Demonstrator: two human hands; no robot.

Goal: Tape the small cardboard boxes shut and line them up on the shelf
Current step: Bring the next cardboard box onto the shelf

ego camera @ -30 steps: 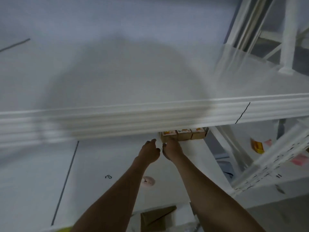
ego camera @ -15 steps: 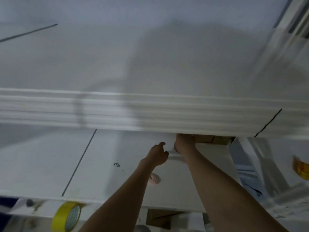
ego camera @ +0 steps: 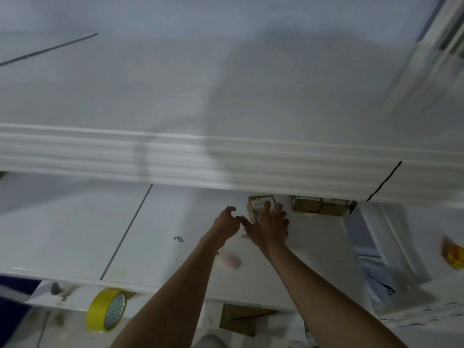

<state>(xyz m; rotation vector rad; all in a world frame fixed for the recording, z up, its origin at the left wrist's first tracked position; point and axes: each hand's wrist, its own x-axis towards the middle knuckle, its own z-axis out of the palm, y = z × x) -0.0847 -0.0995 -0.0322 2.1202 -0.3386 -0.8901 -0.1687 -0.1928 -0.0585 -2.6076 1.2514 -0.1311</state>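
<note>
- We judge we are in the lining-up step: a box (ego camera: 259, 208) sits on the shelf (ego camera: 175, 222) at centre frame, apart from the row it should join.
- Left hand (ego camera: 226, 223), just left of centre, hangs loosely curled beside the box and holds nothing; thumb and forefinger nearly meet, but we see nothing between them.
- Right hand (ego camera: 272, 226), at centre, has its fingers spread and fairly straight, with the tips laid against the near face and top of the box; it looks more like a push or a steadying touch than a grip, though blur keeps us from being sure.
- Right of the box, across a clear gap, two more boxes (ego camera: 320, 207) stand side by side under the upper shelf edge (ego camera: 226, 167), touching each other.
- The next move, in our view, calls for sliding the lone box rightward until it meets the pair, keeping its front face level with theirs.
- We cannot tell whether tape seals the boxes; their tops are mostly hidden by the edge above.
- A yellow tape roll (ego camera: 106, 310) lies at lower left, below the shelf front, near a surface we can barely make out.
- A flat piece of cardboard (ego camera: 241, 320) shows at lower centre.
- The shelf is white with a dark seam (ego camera: 128, 232); a white frame post (ego camera: 386, 237) rises at right.
</note>
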